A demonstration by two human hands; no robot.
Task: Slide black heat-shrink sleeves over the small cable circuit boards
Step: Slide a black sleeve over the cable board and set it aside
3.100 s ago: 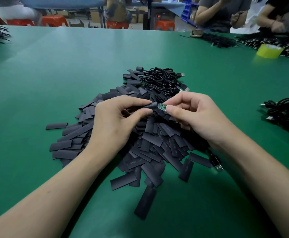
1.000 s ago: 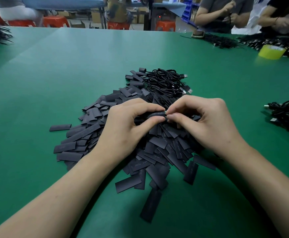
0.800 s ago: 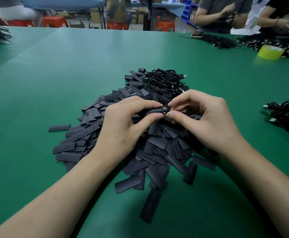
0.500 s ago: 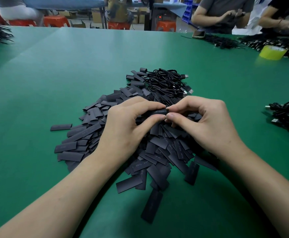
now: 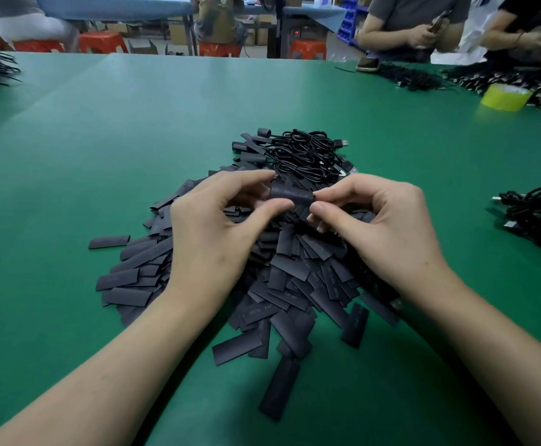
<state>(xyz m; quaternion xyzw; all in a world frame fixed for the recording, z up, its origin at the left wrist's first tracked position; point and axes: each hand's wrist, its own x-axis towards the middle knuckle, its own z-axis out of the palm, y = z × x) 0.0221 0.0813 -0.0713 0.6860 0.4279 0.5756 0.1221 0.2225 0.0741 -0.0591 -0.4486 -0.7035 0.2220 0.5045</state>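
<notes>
Black sleeve pile (image 5: pixel 294 284) below held sleeve (image 5: pixel 291 195), cables (image 5: pixel 307 156) behind

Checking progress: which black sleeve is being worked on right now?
The sleeve in the grip of left hand and right hand, raised over the pile; the others lie loose on the green table.

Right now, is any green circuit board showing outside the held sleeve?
No: the sleeve pinched between left hand and right hand looks all black, no green visible.

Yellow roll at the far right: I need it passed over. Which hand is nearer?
Right. The right hand sits down-left of the yellow roll; the left hand lies farther left, across the sleeve both pinch.
</notes>
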